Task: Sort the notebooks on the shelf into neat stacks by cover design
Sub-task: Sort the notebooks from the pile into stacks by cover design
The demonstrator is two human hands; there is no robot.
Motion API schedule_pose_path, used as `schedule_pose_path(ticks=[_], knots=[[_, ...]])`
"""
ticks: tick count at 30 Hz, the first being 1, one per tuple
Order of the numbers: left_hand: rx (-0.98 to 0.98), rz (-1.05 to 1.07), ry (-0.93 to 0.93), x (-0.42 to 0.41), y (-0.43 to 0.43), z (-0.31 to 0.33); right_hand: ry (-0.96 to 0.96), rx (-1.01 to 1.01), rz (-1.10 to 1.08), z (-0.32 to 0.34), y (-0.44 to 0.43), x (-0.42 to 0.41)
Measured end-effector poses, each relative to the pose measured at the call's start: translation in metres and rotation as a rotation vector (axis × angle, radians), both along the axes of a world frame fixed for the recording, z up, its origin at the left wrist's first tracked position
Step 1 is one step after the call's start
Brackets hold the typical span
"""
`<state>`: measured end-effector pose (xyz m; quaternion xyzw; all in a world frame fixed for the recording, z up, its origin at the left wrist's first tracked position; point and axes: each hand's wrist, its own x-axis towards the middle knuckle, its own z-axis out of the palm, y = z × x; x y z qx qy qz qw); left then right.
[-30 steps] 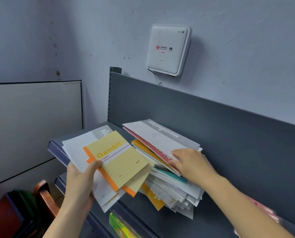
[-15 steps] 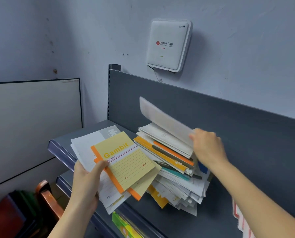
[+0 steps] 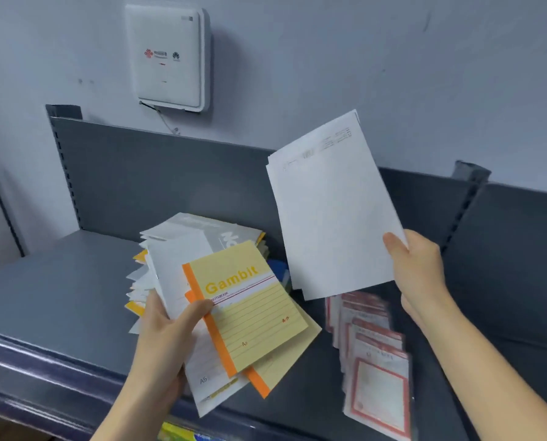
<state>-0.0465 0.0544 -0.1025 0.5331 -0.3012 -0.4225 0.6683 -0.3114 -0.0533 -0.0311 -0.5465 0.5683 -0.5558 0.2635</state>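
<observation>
My left hand grips a fan of notebooks over the shelf's front edge. The top one is a yellow Gambit notebook with an orange spine, and white covers lie under it. My right hand holds a white notebook up in the air by its lower right corner, plain side toward me. A messy pile of notebooks lies on the grey shelf behind my left hand. To the right, a row of red-bordered sheets in clear sleeves rests on the shelf.
A dark grey back panel closes the shelf's rear. A white wall-mounted router box hangs above it. A slotted upright divides the shelf at the right. Something yellow-green shows on the level below.
My right hand has lifted the white notebook off the pile and carried it up and to the right. The view has swung right, showing the red-bordered sheets. My left hand keeps its fan.
</observation>
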Motion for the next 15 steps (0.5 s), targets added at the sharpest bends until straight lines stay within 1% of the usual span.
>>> schedule_pose_path(ticks=[2, 8, 12, 15], knots=[[-0.002, -0.048, 0.006, -0.029, 0.001, 0.002, -0.029, 0.028, -0.033, -0.002, 0.017, -0.033], [-0.032, -0.195, 0.010, -0.141, 0.018, 0.005, 0.046, 0.070, -0.120, -0.017, 0.074, -0.156], [-0.027, -0.331, 0.007, -0.241, 0.039, 0.003, 0.150, 0.043, -0.207, -0.023, 0.135, -0.256], [-0.025, -0.427, 0.012, -0.320, 0.055, -0.004, 0.256, 0.061, -0.286, -0.030, 0.181, -0.329]])
